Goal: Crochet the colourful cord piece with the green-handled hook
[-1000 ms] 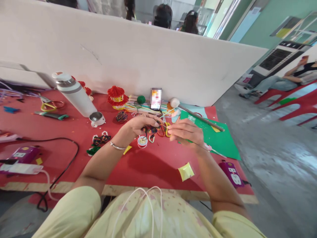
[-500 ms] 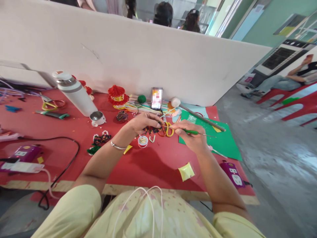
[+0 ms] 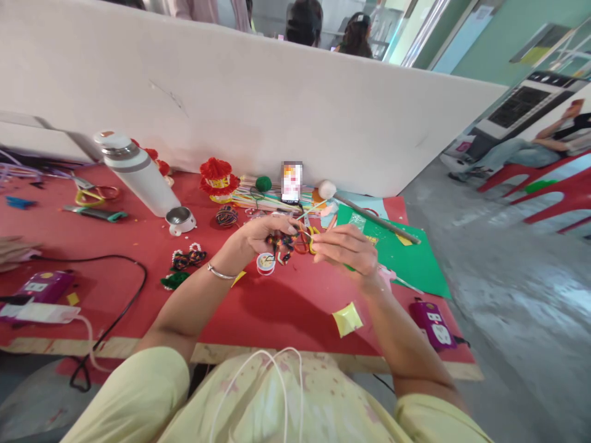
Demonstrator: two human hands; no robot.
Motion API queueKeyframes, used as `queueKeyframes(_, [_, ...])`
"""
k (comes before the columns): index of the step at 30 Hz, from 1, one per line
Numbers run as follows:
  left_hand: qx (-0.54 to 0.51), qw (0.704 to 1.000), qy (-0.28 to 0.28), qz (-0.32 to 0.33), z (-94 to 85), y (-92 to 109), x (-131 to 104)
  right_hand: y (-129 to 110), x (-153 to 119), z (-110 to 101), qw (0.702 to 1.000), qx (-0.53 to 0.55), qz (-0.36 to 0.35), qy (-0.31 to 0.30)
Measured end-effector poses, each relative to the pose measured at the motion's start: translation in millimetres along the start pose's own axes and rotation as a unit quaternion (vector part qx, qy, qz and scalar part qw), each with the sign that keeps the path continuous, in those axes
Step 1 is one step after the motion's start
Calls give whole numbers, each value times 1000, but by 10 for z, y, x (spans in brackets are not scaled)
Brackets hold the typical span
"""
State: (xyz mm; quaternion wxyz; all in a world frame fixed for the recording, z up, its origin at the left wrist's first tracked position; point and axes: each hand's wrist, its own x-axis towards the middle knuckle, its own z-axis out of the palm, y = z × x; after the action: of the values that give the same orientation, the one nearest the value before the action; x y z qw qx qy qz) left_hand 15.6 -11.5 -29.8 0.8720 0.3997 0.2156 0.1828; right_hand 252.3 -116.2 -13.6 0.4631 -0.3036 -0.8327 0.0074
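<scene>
The grip of the left hand [image 3: 266, 232] pinched a multicoloured yarn piece [image 3: 283, 242] above the worktop [image 3: 295, 329], with a spool [image 3: 265, 264] at its seven o'clock. At three o'clock, the right hand [image 3: 348, 249] held a slim tool [image 3: 306, 234], mostly hidden.

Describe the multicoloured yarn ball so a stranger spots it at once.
On the red table, find the white flask, with a small cup before it. Right of that cup lies the yarn ball, dark and multicoloured, unlike the plain green ball.
</scene>
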Motion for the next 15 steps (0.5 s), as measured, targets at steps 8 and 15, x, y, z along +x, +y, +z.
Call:
queueKeyframes(8, [-6, 1000, -8, -12, 19, 13, -11, -42, -22, 5, 997, 53, 49, 25])
queueKeyframes(15, [50, 998, 21, 38, 95, -4, -11, -19, -47, 169, 852, 302, 395, 163])
